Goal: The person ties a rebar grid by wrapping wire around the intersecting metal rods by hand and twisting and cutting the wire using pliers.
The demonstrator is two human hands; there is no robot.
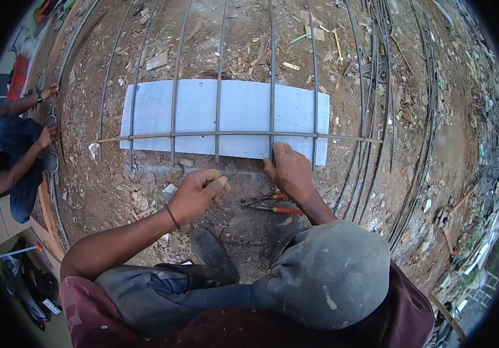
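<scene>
My left hand (203, 188) is closed in a pinch below the grid, and what sits between its fingertips is too small to make out. My right hand (291, 173) closes round the lower end of a long steel bar (272, 98), just under where it meets the cross bar (238, 133). Several long bars lie across this cross bar, forming a grid. Beneath the grid is a pale blue-white board (197, 110). Pliers with red-orange handles (277, 210) rest on the dirt between my boots (211, 252), below my right hand.
More loose steel bars (371, 104) lie in the dirt at the right. Another person (17, 139) crouches at the left, hands near the wooden edge. Wood scraps (315, 33) and rubble litter the ground. A grey stained cap (333, 272) fills the lower right foreground.
</scene>
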